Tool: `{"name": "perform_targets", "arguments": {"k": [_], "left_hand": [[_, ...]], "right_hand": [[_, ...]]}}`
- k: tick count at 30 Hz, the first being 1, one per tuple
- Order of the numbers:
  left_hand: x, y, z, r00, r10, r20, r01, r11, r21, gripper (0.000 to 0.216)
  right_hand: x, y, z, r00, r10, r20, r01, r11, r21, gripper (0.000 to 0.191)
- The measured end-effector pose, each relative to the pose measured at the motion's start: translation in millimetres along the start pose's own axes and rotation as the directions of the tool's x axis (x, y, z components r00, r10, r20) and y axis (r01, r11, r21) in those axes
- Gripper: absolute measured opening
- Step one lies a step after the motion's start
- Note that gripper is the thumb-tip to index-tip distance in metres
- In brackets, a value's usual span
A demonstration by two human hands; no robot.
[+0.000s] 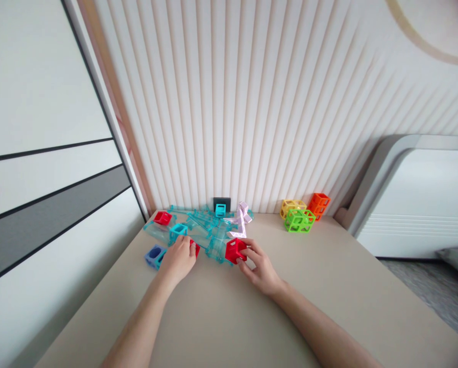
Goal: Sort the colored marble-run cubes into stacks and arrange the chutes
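Note:
Between the thumb and fingers of my right hand [260,267] is a red hollow cube block [235,251], held just over the table near the middle. My left hand [180,258] is closed around a second red block [194,249], mostly covered by the fingers. Right behind the left hand stands a light-blue hollow cube [178,232]. To its left lies a darker blue block with a round opening [154,255], partly hidden by the hand. A third red block [162,218] rests farther back on the left, upon clear teal plastic pieces [217,237].
Against the ribbed wall are a black panel [221,203], a small cyan cube [220,210] and a pale lilac angled strip [241,222]. Yellow [290,207], green [299,221] and orange blocks [319,206] stand at the back right. A white cabinet borders the left side.

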State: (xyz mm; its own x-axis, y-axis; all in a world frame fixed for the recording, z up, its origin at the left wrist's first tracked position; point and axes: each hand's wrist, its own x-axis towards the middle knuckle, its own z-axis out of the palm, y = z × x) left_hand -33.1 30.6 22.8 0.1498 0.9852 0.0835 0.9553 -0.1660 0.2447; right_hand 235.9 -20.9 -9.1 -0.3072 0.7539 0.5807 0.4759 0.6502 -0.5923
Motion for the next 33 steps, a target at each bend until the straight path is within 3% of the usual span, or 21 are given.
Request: {"name": "perform_targets", "arguments": {"k": [15, 20, 33], "left_hand": [[1.3, -5.5, 2.8, 0.998, 0.057, 0.013, -0.055, 0.992, -0.112, 0.033], [2.3, -5.3, 1.6, 0.998, 0.019, -0.054, -0.027, 0.989, -0.142, 0.034], [0.1, -2.6, 0.6, 0.994, -0.056, -0.09, 0.044, 0.992, -0.121, 0.032]], "right_hand": [[1.7, -1.2, 0.3, 1.0, -0.007, 0.022, 0.007, 1.0, 0.001, 0.012], [1.6, -1.9, 0.2, 1.0, -0.003, 0.027, 0.003, 1.0, 0.003, 0.012], [1.4, -3.0, -0.5, 0.999, 0.001, 0.038, -0.002, 1.0, 0.013, 0.012]]}}
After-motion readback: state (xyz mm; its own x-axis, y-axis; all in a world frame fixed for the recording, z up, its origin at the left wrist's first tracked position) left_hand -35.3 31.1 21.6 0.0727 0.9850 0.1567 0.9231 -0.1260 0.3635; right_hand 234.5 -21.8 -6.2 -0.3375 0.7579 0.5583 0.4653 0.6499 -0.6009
